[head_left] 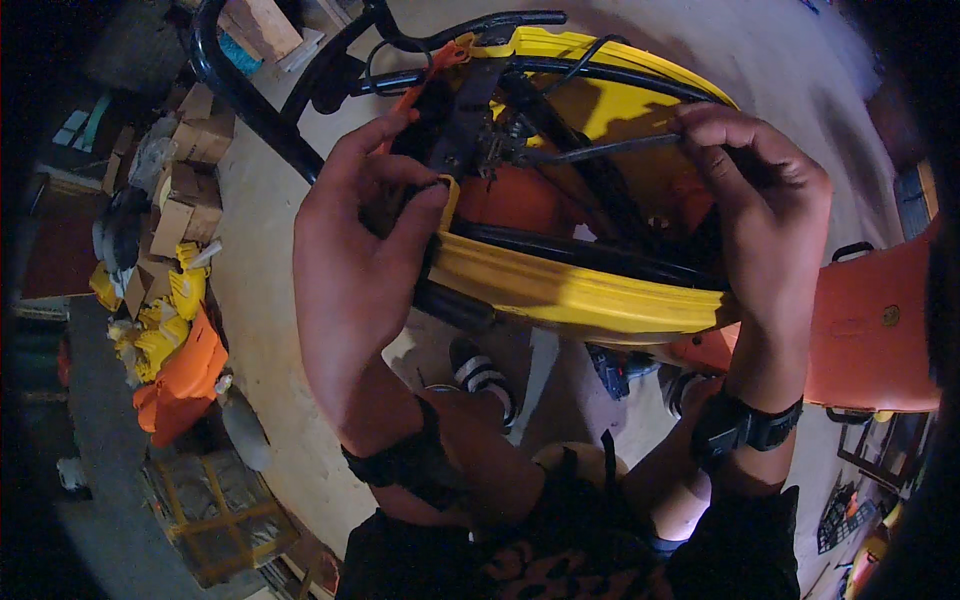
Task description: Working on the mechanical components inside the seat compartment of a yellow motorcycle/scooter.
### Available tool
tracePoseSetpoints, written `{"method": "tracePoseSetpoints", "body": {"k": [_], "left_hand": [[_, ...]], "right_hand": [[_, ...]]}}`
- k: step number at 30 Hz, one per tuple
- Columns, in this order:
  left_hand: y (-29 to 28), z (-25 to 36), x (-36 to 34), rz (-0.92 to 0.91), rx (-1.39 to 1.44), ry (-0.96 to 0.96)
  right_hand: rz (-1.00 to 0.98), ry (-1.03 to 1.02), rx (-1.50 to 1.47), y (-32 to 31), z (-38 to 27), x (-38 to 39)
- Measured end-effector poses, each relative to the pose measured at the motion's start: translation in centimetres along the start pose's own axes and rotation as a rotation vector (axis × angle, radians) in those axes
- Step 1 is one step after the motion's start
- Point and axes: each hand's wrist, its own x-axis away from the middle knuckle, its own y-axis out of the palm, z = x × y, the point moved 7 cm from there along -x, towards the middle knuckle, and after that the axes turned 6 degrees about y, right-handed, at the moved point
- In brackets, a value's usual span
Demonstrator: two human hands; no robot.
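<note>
1. Spanning the upper middle of the view, the yellow shell lay between both hands, its long ribbed rim curving in front of the person.
2. Black bars crossed the shell; a rounded orange-red part sat inside it.
3. The right hand pinched the end of a dark rod, which reached left toward a small metal mechanism.
4. The left hand was curled at the shell's left end; whether it gripped anything could not be told.
5. Both hands partly hid the shell's ends.
6. A black tubular frame stood at upper left.
7. Cardboard boxes and an orange piece lay farther left; an orange-red panel occupied the right.
</note>
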Motion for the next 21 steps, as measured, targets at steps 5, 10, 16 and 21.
{"method": "tracePoseSetpoints", "body": {"k": [5, 10, 16, 21], "left_hand": [[-0.32, 0.04, -0.27, 0.04, -0.036, 0.145], [0.05, -0.13, -0.14, 0.017, 0.033, 0.051], [-0.03, 0.16, -0.18, 0.074, 0.016, 0.016], [-0.37, -0.22, -0.24, 0.056, -0.005, 0.02]], "right_hand": [[0.003, 0.002, -0.007, 0.27, -0.2, -0.3], [0.004, 0.002, -0.007, 0.08, -0.04, -0.15], [-0.004, 0.01, -0.013, 0.15, -0.01, -0.12], [-0.005, -0.007, -0.004, 0.19, -0.19, -0.15]]}}
